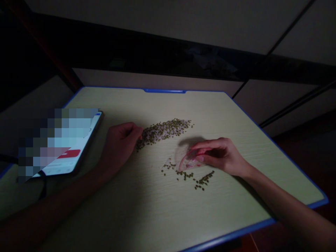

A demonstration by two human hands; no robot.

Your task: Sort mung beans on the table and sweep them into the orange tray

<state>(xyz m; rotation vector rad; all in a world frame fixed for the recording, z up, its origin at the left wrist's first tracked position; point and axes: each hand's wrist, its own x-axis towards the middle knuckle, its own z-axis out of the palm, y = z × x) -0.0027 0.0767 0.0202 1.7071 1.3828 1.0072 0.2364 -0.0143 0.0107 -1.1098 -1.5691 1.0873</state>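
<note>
A long pile of small green beans mixed with pale grains (168,130) lies across the middle of the table. At its left end my left hand (122,140) rests with thumb and fingertips pinched together; whatever is between them is too small to make out. My right hand (219,155) grips a small clear plastic bag with red print and a red edge (187,161), held low over the table. Just below the bag, loose green beans (203,180) are scattered in a few short clusters.
A lit tablet or large phone (70,159), partly blurred out, stands at the left, with a dark cable (43,185) beside it. The pale wood-grain table (162,217) has a blue edge. Behind it rise light cabinet panels with a dark band (157,59).
</note>
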